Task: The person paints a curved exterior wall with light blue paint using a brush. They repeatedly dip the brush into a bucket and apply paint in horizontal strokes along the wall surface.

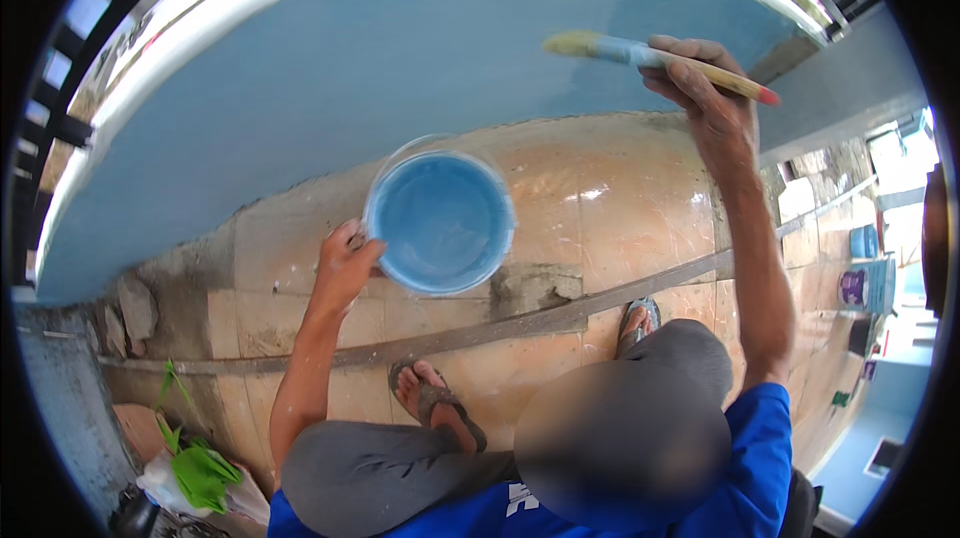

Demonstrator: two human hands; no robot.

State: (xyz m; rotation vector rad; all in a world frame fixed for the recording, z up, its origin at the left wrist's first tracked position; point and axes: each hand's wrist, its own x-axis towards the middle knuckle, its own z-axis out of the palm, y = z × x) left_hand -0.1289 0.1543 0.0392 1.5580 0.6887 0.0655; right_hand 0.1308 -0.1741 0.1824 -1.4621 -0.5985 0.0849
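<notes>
My left hand grips the rim of a plastic bucket at its left side, the thumb over the edge. Blue paint coats the bucket's inside, and its thin handle arcs above the far rim. Up at the right, my right hand holds a paintbrush by its wooden, red-tipped handle. The brush's yellowish bristles point left in front of a low wall painted blue. A darker blue area shows on the wall behind and right of the bristles. The brush is blurred; I cannot tell whether its bristles touch the wall.
A long wooden plank crosses the tiled floor by my sandalled feet. Stone pieces lie at the left, with a green plastic bag below them. Buckets stand far right. Dark railings rise beyond the wall.
</notes>
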